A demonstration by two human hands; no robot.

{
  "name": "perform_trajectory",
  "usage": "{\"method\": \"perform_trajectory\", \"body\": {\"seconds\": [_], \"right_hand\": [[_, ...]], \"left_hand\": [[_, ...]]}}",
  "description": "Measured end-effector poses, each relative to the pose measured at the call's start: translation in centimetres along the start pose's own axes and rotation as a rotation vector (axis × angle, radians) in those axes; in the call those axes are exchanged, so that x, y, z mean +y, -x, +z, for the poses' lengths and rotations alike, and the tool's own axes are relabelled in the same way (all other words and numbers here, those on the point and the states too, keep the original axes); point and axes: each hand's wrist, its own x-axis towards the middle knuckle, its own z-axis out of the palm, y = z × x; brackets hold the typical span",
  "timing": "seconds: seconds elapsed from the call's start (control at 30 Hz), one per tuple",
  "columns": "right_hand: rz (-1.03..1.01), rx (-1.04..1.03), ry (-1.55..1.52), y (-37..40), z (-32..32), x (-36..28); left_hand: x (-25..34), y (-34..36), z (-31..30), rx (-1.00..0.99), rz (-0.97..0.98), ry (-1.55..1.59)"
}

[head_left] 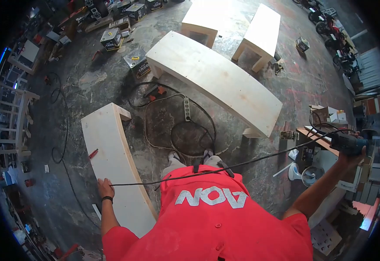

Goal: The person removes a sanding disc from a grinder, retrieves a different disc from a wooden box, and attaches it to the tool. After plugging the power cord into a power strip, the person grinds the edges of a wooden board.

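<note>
A thin black cable point(190, 175) runs across my body from side to side. Its left end meets my left hand point(106, 188), whose fingers are closed on it just above a pale wooden bench point(113, 150). Out to the far right, my right hand point(354, 159) grips a dark teal power tool point(350, 145), which looks like an angle grinder with a dark disc. The cable leads up to this tool. Red-handled pliers or a similar hand tool point(93, 153) lies on the left bench.
More wooden benches stand ahead: a long one point(216, 78) and a narrower one point(261, 32). A power strip point(187, 108) and looped cables lie on the floor before my feet. Several black boxes point(112, 39) stand at the back left. A fan point(312, 176) is at the right.
</note>
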Motion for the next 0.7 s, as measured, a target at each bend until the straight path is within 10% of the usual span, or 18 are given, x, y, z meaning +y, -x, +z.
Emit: {"method": "perform_trajectory", "body": {"seconds": [0.03,0.13,0.27,0.43,0.7], "right_hand": [[-0.003,-0.003,-0.001,0.0,-0.1,0.7],[0.01,-0.111,0.087,0.3,0.0,4.2],[0.275,0.217,0.255,3.7,2.1,11.1],[0.58,0.22,0.415,10.0,2.7,21.4],[0.783,0.358,0.339,18.4,6.2,31.7]], "left_hand": [[2.5,-0.6,-4.4,-0.193,-0.253,0.118],[-0.7,-1.1,-4.2,-0.235,-0.223,-0.005],[-6.3,-4.2,0.1,0.205,-0.124,0.196],[4.4,-11.0,-12.6,-0.138,-0.555,0.712],[13.3,-17.1,-19.1,0.103,0.295,0.697]]}}
